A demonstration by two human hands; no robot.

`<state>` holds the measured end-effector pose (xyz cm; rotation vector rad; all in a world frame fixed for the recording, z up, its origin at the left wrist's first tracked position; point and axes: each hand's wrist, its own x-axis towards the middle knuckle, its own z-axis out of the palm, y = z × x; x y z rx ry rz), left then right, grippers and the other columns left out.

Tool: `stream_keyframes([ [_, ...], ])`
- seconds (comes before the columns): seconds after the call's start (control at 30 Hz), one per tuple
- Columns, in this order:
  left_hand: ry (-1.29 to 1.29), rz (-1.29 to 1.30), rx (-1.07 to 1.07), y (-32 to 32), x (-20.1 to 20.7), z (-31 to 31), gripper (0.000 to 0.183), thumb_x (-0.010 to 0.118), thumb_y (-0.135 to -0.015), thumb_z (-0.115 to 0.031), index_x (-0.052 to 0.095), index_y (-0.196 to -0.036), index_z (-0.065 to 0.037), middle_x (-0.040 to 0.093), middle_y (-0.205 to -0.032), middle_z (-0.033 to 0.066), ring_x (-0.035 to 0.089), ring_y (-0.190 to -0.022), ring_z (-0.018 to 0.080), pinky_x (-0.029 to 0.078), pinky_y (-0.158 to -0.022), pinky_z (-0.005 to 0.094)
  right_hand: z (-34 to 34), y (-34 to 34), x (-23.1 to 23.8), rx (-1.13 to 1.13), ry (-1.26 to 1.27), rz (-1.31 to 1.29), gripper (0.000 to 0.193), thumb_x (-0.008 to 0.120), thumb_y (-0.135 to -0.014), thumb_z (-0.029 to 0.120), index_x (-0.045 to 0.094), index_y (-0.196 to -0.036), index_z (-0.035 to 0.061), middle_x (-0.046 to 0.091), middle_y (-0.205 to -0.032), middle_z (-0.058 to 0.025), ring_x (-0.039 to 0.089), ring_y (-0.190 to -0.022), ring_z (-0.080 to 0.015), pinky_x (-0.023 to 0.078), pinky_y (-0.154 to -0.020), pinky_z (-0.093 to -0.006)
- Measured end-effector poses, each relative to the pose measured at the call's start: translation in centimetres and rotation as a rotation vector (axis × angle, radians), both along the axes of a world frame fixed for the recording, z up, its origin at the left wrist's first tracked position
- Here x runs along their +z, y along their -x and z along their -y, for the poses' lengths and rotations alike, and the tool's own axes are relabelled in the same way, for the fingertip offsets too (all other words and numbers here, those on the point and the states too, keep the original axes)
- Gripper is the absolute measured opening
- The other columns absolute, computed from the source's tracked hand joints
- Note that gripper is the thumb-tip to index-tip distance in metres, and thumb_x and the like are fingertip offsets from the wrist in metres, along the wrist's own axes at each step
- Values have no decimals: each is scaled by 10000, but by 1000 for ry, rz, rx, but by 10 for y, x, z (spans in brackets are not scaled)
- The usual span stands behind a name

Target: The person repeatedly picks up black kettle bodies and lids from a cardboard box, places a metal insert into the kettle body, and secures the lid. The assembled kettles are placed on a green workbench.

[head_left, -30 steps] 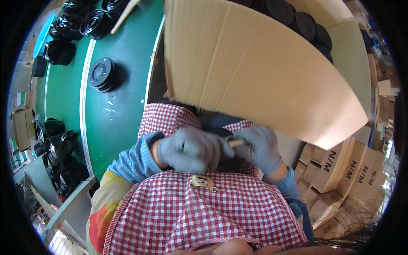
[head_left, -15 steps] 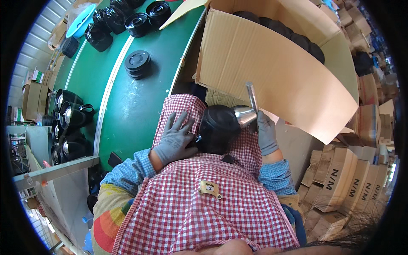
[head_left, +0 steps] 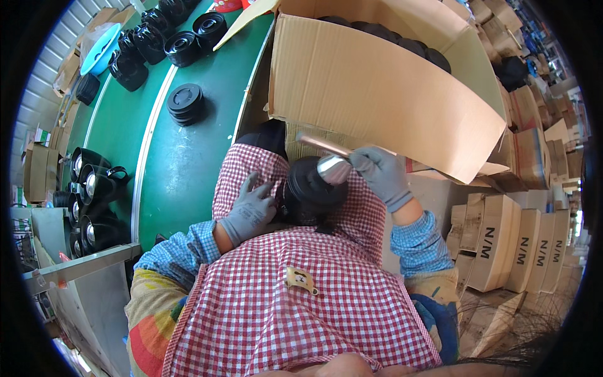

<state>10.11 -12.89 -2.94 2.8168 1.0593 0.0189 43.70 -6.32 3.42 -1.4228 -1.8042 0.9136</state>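
A black rounded vessel [head_left: 312,202] with a ribbed upper part rests on my lap, tilted. A shiny silver cone-shaped metal tool [head_left: 334,171] with a bar handle [head_left: 321,144] stands against the vessel's top. How the tool's end meets the vessel is hidden. My right hand [head_left: 380,174], gloved in grey, is closed round the right end of the bar, beside the cone. On my left thigh, against the vessel's left side, lies my left hand [head_left: 250,212], also grey-gloved, its fingers stretched and somewhat apart.
A large open cardboard box [head_left: 377,88] holding black round parts stands ahead. On the green table [head_left: 188,151] at left are stacked black discs [head_left: 185,103], black pots [head_left: 129,70], black jugs [head_left: 100,179] and a blue basin [head_left: 100,49]. Cartons [head_left: 496,245] are stacked at right.
The bar has swung leftward from pointing away, and my right hand has risen onto its end. The vessel is tipped more upright; my left hand's fingers are less spread.
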Motion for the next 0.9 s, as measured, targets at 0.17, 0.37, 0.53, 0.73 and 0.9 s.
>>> stream_keyframes([
  [0.17, -42, 148, -170, -10, -15, -7, 110, 661, -803, -208, 747, -749, -164, 708, -924, 15, 606, -1148, 238, 256, -1184, 649, -6, 10, 8, 144, 78, 270, 606, 592, -930, 665, 775, -1000, 92, 739, -898, -120, 712, -847, -310, 550, -751, -402],
  [0.37, 126, 799, 83, -3, 90, -70, 194, 732, -808, -198, 707, -890, -24, 686, -935, 131, 665, -871, 335, 540, -802, 456, -7, 3, 13, 135, 86, 314, 592, 559, -942, 673, 776, -1010, 127, 741, -914, -120, 711, -872, -325, 555, -772, -421],
  [0.53, -11, 455, -43, -53, 105, -124, 316, 666, -922, -157, 677, -1221, -56, 687, -992, 163, 686, -858, 346, 551, -785, 438, -29, -4, 22, 361, 24, 474, 470, 554, -977, 553, 724, -1131, 143, 736, -949, -131, 705, -898, -355, 554, -777, -451],
  [0.73, 371, 358, -114, -50, 84, -177, 274, 632, -981, -235, 731, -1189, -85, 716, -1101, 173, 690, -1014, 355, 548, -899, 435, -33, -4, 32, 480, 92, 374, 397, 560, -977, 452, 624, -1223, 147, 716, -962, -156, 694, -887, -372, 542, -749, -484],
  [0.9, 576, 436, -192, -54, 61, -193, 288, 634, -984, -171, 707, -1227, -35, 709, -1112, 193, 688, -1028, 347, 545, -905, 429, -15, -1, 18, 418, 41, 485, 578, 572, -983, 421, 515, -1436, 66, 714, -960, -161, 701, -824, -368, 532, -708, -482],
])
